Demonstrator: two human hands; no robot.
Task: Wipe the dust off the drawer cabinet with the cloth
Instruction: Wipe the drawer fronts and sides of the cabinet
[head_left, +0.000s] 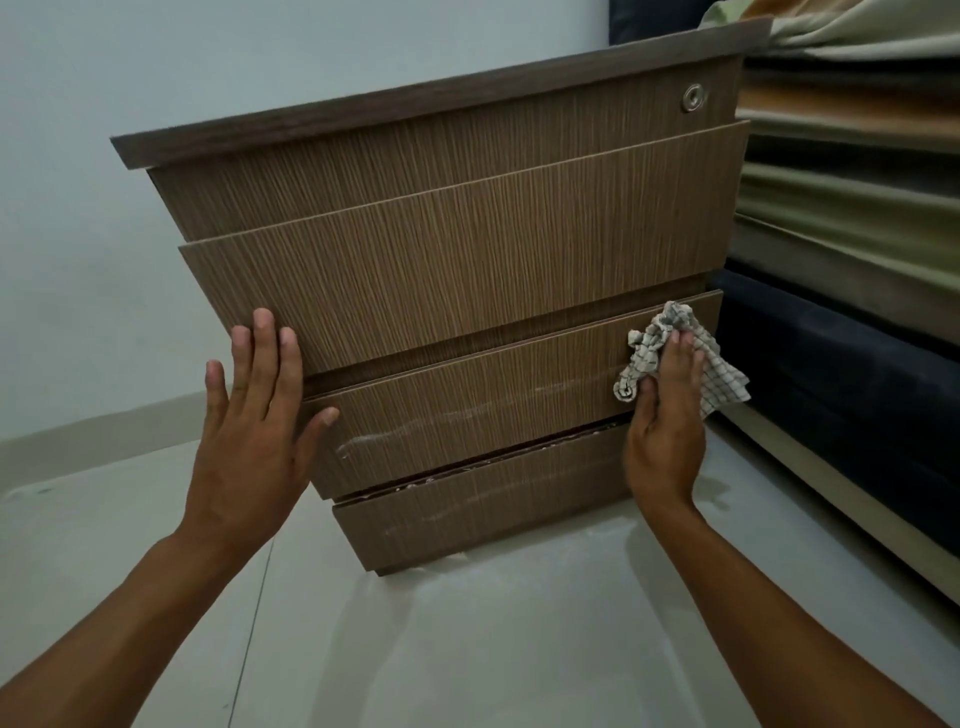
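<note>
A brown wood-grain drawer cabinet (452, 270) stands on the floor in front of me, with several drawer fronts and a round metal lock at its top right. White dust streaks run across the two lowest fronts. My left hand (254, 421) lies flat with straight fingers against the cabinet's left edge, over the second and third fronts. My right hand (667, 415) presses a crumpled checked cloth (717, 369) against the right end of the third drawer front, fingers straight over it.
A pale tiled floor (467, 649) spreads below the cabinet. A white wall (104, 208) is behind and to the left. Stacked mattresses or cushions in dark blue, green and tan (852, 260) rise close on the right.
</note>
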